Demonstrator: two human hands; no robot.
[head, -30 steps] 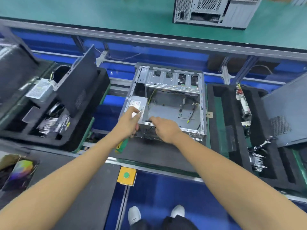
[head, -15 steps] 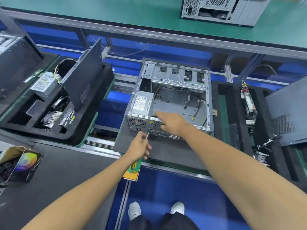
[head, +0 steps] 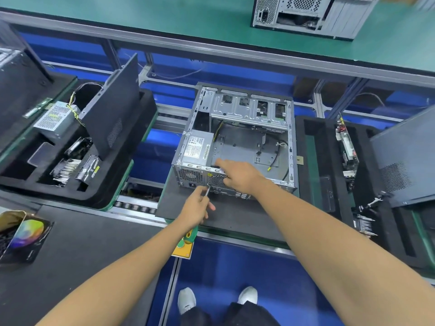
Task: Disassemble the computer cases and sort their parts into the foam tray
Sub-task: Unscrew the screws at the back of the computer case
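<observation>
left hand (head: 196,208): gripping a screwdriver (head: 191,231) – green handle sticks out below the wrist, metal shaft comes up past the fingers, tip at the rear panel of the case (head: 235,147), just beside the fan grille
right hand (head: 240,176): resting on the near top edge of the case, fingers bent over the rim, index reaching toward the PSU (head: 196,149); cannot tell if it is clamping the frame or only lying on it
case: open side up, on a dark mat (head: 226,217) in the middle of the line, between two foam trays
PSU: in place, near-left corner of the case, label facing up
case inside: bare metal floor, a few loose cables at the right wall, drive bays along the far end
left tray (head: 98,198): black foam – holds another PSU (head: 55,120) with yellow wires, a side panel (head: 113,121) standing tilted in a slot, small boards in the near pockets
right tray (head: 327,161): black foam, a card (head: 346,144) standing on edge in a slot, a grey panel (head: 404,158) leaning over its right side
far bench (head: 164,20): green top, second case (head: 310,12) rear-on
near left: colour-printed box (head: 24,238) on a dark bench
</observation>
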